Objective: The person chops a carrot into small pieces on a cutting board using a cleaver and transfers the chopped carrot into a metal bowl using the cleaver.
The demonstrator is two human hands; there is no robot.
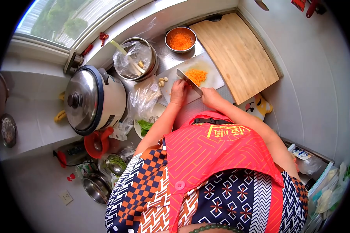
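My right hand [210,96] is wrapped round the handle of a kitchen knife [189,82], a broad blade slanting over the white cutting board [216,80]. Beside the blade, on its left, my left hand [178,91] rests on the board with fingers curled. Whatever lies under those fingers is mostly hidden; a bit of orange shows near them. Finely chopped carrot [196,76] forms a pile on the far side of the blade. A few garlic cloves [161,81] lie at the board's left edge.
A metal bowl [192,47] of chopped carrot stands behind the board. To the right lies a large wooden board [237,50]. Bowls with a plastic bag [130,58], a big rice cooker [114,97] and a plate with green leaves [145,127] crowd the left.
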